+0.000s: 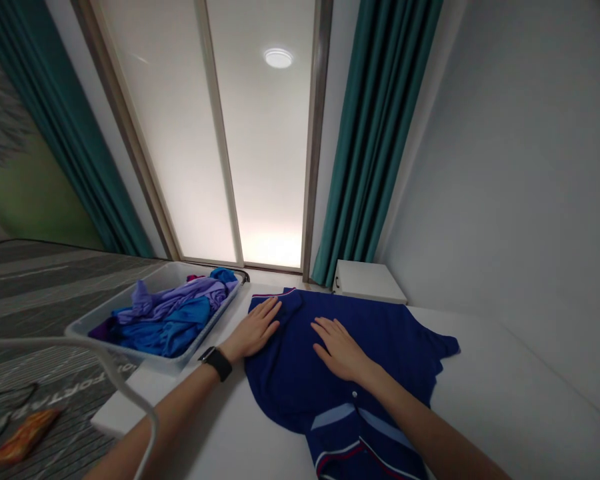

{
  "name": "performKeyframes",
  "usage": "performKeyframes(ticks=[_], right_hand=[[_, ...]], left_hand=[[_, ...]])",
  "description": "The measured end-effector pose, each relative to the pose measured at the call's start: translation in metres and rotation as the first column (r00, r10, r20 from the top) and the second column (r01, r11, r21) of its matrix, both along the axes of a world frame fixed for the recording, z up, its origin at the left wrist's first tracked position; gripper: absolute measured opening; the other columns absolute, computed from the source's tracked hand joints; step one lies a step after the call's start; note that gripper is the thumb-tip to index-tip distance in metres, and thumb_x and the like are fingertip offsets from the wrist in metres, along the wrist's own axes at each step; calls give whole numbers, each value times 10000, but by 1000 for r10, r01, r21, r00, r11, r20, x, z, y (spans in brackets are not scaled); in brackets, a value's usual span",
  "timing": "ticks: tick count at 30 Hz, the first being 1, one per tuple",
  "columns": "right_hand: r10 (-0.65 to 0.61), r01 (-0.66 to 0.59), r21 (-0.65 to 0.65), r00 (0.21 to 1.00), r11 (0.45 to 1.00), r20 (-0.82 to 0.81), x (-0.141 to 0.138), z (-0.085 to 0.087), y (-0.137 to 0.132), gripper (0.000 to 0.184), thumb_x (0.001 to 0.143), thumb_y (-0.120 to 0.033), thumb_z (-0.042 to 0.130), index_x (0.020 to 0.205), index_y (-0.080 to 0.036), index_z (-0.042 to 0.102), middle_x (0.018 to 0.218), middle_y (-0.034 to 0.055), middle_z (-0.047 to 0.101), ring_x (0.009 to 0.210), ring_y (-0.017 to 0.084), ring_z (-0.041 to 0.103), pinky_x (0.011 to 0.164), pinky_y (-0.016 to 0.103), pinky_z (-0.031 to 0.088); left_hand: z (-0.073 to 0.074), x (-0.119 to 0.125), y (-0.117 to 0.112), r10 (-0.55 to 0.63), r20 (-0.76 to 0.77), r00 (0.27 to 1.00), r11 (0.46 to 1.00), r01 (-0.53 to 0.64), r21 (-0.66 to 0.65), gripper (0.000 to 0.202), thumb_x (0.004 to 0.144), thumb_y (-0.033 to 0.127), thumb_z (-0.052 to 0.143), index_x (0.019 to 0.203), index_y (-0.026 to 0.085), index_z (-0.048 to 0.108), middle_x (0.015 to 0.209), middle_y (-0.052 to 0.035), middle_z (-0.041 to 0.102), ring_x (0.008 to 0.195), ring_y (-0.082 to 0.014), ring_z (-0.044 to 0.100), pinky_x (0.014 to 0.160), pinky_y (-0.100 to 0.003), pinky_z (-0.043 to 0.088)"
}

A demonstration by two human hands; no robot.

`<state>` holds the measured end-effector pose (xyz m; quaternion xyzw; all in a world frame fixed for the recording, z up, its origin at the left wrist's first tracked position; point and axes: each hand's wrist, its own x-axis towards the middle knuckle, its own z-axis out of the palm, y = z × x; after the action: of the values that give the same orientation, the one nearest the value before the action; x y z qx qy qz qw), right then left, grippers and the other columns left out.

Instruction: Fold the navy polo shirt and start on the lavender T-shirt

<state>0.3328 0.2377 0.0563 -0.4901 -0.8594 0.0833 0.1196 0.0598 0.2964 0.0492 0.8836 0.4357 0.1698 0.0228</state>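
Resting wide on the navy shirt [380, 327], your left hand [254, 331], at ten o'clock, and right hand [341, 350] risked creases if dragged.

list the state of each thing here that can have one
Navy shirt: spread out on the table
Left hand: open, palm down on the shirt
Right hand: open, palm down over the shirt
Plastic bin: uncovered
Clothes: heaped in the bin
Watch: strapped on
Teal curtains: gathered aside
Glass doors: apparently closed
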Motion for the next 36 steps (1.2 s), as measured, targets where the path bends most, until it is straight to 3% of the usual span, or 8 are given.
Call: performKeyframes(ticks=[7, 10, 14, 19, 27, 31, 33, 36], right_hand=[[-13, 22, -114, 997, 993, 77, -21, -16, 16, 631, 974, -519, 287, 1514, -192, 303, 1595, 95, 218, 1472, 232, 150, 1188, 465, 101], [-27, 37, -100, 995, 994, 95, -20, -20, 13, 641, 975, -543, 252, 1526, -215, 268, 1602, 82, 191, 1478, 231, 120, 1187, 479, 61], [-30, 40, -93, 994, 995, 108, -19, -20, 11, 639, 978, -536, 235, 1530, -214, 256, 1605, 80, 181, 1479, 233, 113, 1185, 482, 60], [-28, 37, -83, 994, 996, 106, -20, -19, 8, 642, 980, -544, 234, 1524, -205, 275, 1601, 92, 190, 1478, 236, 119, 1186, 478, 65], [-21, 27, -60, 995, 998, 97, -20, -18, 4, 627, 990, -524, 230, 1523, -197, 278, 1596, 96, 211, 1476, 237, 129, 1188, 478, 63], [-23, 30, -68, 995, 997, 92, -21, -17, 4, 618, 991, -512, 247, 1521, -197, 284, 1597, 95, 208, 1475, 238, 131, 1189, 479, 67], [-24, 31, -74, 995, 997, 92, -22, -16, 4, 616, 989, -506, 256, 1522, -198, 278, 1598, 93, 203, 1475, 242, 130, 1188, 495, 64], [-37, 45, -87, 995, 995, 97, -20, -15, 3, 615, 985, -511, 259, 1525, -216, 267, 1603, 79, 187, 1477, 246, 119, 1181, 532, 43]], left_hand=[[-27, -28, -9, 289, -193, 938, 949, -307, -68, 624, 988, 504, 317, 1475, 118, 377, 1547, -166, 320, 1443, -304, 265, 1149, -489, 259], [-26, -33, -25, 432, -230, 872, 895, -445, -5, 653, 973, 532, 313, 1454, 102, 408, 1525, -188, 359, 1418, -339, 306, 1112, -498, 289], [-16, -35, -36, 501, -237, 832, 864, -498, 79, 638, 952, 528, 338, 1413, 101, 450, 1428, -224, 482, 1317, -381, 423, 1011, -509, 361], [5, -24, -22, 438, -209, 874, 899, -425, 105, 501, 945, 419, 394, 1370, 173, 491, 1232, -165, 622, 1157, -338, 540, 977, -476, 367], [29, -14, 40, 209, -228, 951, 976, -190, 104, 495, 901, 153, 405, 1390, 194, 467, 1434, -124, 481, 1302, -280, 440, 1044, -431, 338], [36, 2, 61, 80, -251, 965, 997, -79, 16, 352, 900, 333, 505, 1216, 214, 605, 1429, -99, 490, 1343, -276, 396, 1111, -428, 267], [35, 14, 67, 98, -247, 964, 994, -105, -16, 319, 885, 442, 531, 1033, 193, 664, 1290, -116, 592, 1266, -284, 475, 1087, -418, 299], [32, 29, 76, 168, -247, 954, 983, -182, -36, 255, 882, 423, 541, 900, 190, 645, 1030, -107, 685, 1074, -268, 598, 997, -391, 378]])
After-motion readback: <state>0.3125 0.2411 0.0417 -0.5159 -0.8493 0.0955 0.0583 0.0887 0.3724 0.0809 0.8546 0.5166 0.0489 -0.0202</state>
